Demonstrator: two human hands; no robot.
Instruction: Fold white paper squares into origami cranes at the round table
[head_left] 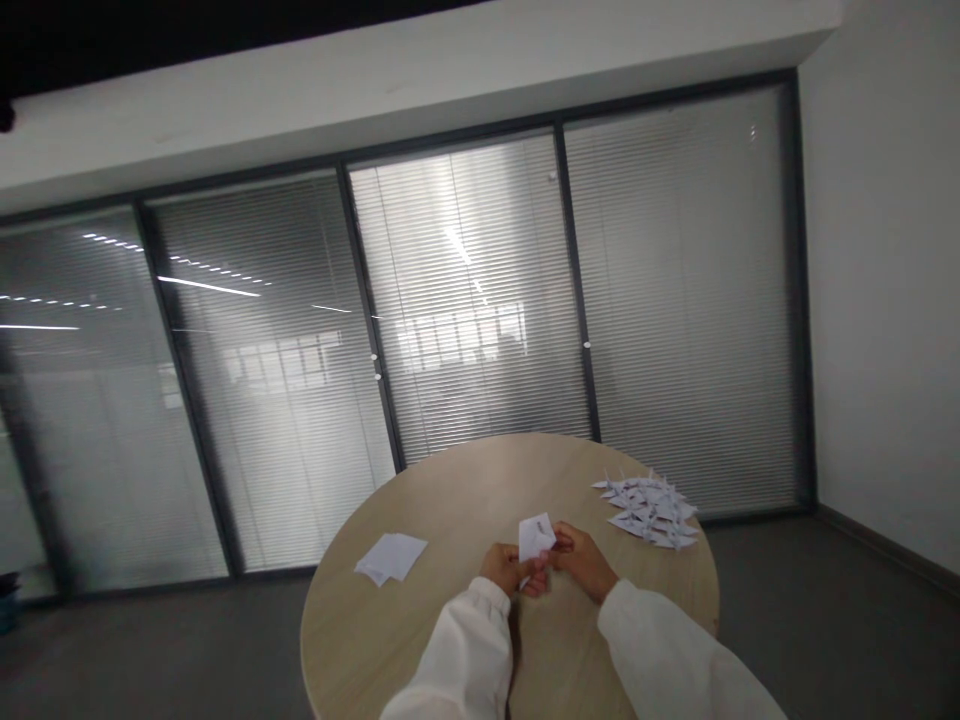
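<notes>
Your left hand (504,568) and right hand (581,562) each pinch a part-folded paper (535,535) in a closed grip over the table (517,465). Folded pieces (652,510) heaped rightward look finished; flat sheets (394,557) leftward look untouched.

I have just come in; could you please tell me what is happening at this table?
A person in white sleeves holds one small folded paper over the round table, with the left hand and the right hand both on it. Some flat white sheets lie to the left, and a pile of pointed, folded paper pieces lies to the right, near the edge.
</notes>
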